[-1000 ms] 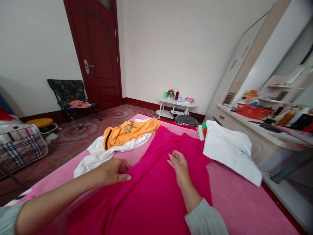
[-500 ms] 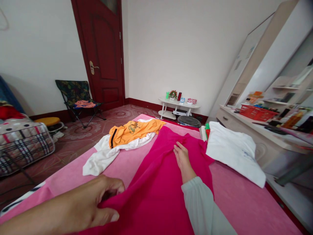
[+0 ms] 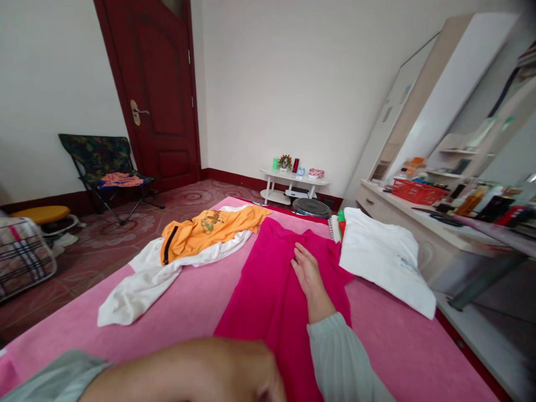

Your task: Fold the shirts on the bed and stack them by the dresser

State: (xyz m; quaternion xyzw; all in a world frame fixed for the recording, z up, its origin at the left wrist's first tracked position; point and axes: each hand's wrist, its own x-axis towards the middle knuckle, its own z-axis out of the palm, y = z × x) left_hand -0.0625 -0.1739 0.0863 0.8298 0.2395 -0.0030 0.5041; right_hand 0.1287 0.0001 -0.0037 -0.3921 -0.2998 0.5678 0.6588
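L hand hangs blurred at bottom ctr, knuckles up, over bright-pink shirt; can't tell its grip. R hand reaches fwd onto shirt's upper part, grip loosely spread. Shirt lies on pink bed btwn orange top & folded white shirt. Behind: dk red door, camo chair.

Right hand on magenta garment; left hand (blurred) nearer.

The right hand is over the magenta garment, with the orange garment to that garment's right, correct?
Not quite: the head view shows the orange garment to the magenta garment's left. The right hand is over the magenta one, as you say.
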